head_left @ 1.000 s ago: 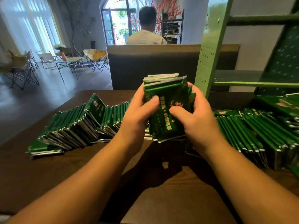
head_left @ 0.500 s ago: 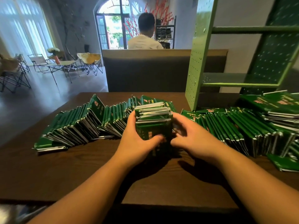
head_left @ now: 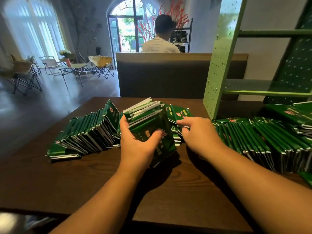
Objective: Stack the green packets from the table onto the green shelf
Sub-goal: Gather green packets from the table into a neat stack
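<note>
Packets (head_left: 148,130) dark green; shelf (head_left: 217,68) light green, dotted; table (head_left: 84,179) dark brown.

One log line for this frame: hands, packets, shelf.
left hand: holds packet bundle above table | right hand: fingers on loose packets | green shelf: nearest board bare
</note>
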The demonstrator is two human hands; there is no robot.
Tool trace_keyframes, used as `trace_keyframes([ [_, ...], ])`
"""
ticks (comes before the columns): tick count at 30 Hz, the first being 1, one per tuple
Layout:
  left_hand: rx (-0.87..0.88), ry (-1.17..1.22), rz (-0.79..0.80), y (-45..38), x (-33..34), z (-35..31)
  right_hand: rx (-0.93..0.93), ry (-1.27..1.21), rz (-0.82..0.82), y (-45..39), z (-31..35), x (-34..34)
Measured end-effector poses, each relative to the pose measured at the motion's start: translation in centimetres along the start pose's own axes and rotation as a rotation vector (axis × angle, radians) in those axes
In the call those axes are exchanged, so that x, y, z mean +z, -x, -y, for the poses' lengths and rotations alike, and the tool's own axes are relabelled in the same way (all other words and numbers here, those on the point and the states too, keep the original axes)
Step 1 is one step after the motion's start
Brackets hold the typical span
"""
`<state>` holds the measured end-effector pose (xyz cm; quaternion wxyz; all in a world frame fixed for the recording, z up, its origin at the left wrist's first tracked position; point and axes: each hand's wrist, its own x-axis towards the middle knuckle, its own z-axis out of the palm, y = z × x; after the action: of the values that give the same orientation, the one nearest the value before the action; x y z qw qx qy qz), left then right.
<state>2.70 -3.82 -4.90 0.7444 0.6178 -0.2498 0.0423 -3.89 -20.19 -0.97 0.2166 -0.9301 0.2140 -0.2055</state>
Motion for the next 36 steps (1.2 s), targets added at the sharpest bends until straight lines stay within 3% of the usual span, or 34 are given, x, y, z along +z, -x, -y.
trace_keyframes([
  [8,-0.005,-0.021,0.036,-0.2,0.0,0.3,0.009,-0.137,-0.171,0.3,-0.1,0.2],
  [14,-0.016,-0.01,0.016,-0.2,0.0,0.5,0.206,-0.289,-0.236,-0.2,-0.5,0.0],
  [19,-0.034,-0.007,0.019,-0.2,-0.1,0.6,0.46,-1.098,-0.066,0.0,0.8,-1.8],
  [23,-0.064,-0.017,-0.01,-0.3,-0.1,0.7,0.317,-1.455,-0.067,1.5,2.0,-3.3],
  [25,-0.07,-0.064,-0.037,-0.5,-0.1,0.8,0.213,-1.406,-0.02,2.2,2.3,-2.7],
  [28,-0.076,-0.093,-0.06,-0.8,0.0,1.2,0.031,-0.957,-0.048,2.8,2.3,-1.6],
  [33,-0.042,-0.101,0.033,-0.8,-0.1,1.2,-0.172,-0.528,-0.12,2.8,1.6,-1.1],
  [36,0.019,-0.076,0.118,-0.4,0.3,0.4,-0.153,-0.67,0.061,2.9,0.6,-0.6],
])
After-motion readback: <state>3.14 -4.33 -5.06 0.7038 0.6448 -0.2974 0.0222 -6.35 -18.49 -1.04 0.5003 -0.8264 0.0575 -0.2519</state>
